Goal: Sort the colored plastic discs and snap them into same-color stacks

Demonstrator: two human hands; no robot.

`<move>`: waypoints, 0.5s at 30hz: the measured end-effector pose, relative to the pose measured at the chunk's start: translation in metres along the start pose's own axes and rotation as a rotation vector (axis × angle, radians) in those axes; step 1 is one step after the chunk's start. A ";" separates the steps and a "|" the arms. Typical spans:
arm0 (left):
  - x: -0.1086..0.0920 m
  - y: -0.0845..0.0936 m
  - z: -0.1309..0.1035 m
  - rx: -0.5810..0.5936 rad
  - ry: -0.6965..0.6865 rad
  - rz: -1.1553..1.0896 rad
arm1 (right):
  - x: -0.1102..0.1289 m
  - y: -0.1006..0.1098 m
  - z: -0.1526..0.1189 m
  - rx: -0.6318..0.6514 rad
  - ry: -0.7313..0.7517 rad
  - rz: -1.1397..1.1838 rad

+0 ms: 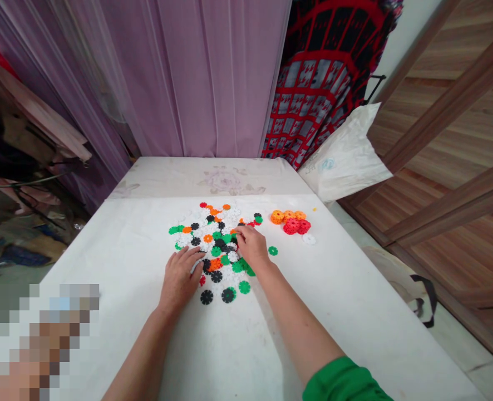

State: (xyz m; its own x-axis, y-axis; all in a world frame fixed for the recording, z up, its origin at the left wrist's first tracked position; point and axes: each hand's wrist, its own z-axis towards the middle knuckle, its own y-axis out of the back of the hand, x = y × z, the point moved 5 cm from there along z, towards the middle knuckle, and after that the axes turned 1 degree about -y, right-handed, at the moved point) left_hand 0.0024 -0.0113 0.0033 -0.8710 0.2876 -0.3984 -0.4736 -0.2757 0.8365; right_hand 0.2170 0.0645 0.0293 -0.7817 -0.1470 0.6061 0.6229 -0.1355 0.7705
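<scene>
A loose heap of notched plastic discs [216, 276] in black, white, green, orange and red is spread over the white tabletop. My left hand [182, 277] rests at the near left edge of this heap, fingers apart and touching discs, with nothing gripped. Deeper in, on the heap's right side, my right hand [251, 246] has its fingertips pinched together among green and orange discs. What lies between those fingertips is too small to make out. Right of the hand, orange discs [277, 216] and red discs [291, 225] stand grouped in tight rows.
A white disc [309, 239] and a green disc [273, 251] lie apart on the white table cover [346, 317]. Beyond the far edge hangs a purple curtain [205, 78]. A white bag [342, 159] touches the table's right side. Part of a person, pixelated, shows at lower left.
</scene>
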 end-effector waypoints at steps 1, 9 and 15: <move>0.000 0.000 0.000 -0.002 -0.002 0.001 | -0.008 0.002 0.000 -0.024 -0.022 0.100; 0.003 -0.001 0.000 -0.018 -0.008 0.011 | -0.111 0.057 -0.014 -0.165 -0.371 0.586; 0.005 -0.001 0.001 -0.023 -0.034 0.006 | -0.141 0.064 -0.032 -0.153 -0.418 0.594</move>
State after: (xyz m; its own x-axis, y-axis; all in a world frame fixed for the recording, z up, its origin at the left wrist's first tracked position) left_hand -0.0018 -0.0087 0.0011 -0.8693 0.3165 -0.3797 -0.4713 -0.2989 0.8298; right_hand 0.3686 0.0452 -0.0133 -0.2393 0.1428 0.9604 0.9179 -0.2891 0.2717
